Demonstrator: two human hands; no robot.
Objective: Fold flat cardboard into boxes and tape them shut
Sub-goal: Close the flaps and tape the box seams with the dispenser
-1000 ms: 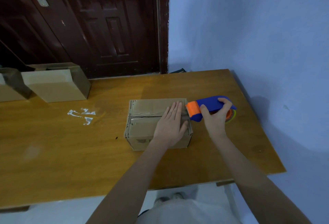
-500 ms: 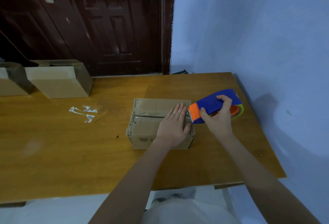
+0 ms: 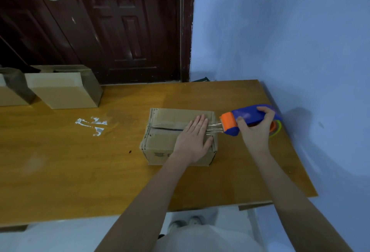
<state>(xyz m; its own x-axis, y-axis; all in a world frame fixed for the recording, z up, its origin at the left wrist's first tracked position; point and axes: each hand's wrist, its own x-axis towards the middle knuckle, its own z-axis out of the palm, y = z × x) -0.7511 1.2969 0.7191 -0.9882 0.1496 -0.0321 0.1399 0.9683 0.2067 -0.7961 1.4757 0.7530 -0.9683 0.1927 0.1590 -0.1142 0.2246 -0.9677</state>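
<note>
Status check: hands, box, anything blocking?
Left hand flat on cardboard box. Right hand grips tape dispenser past box's right edge, clear tape stretched between. Nothing in the way.

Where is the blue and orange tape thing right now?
In the head view, the tape dispenser is in the right hand, just right of the cardboard box, near the table's right edge.

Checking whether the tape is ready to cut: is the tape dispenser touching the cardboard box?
Apart. The head view shows the tape dispenser held by the right hand past the cardboard box, with only a stretched strip of tape bridging the gap.
</note>
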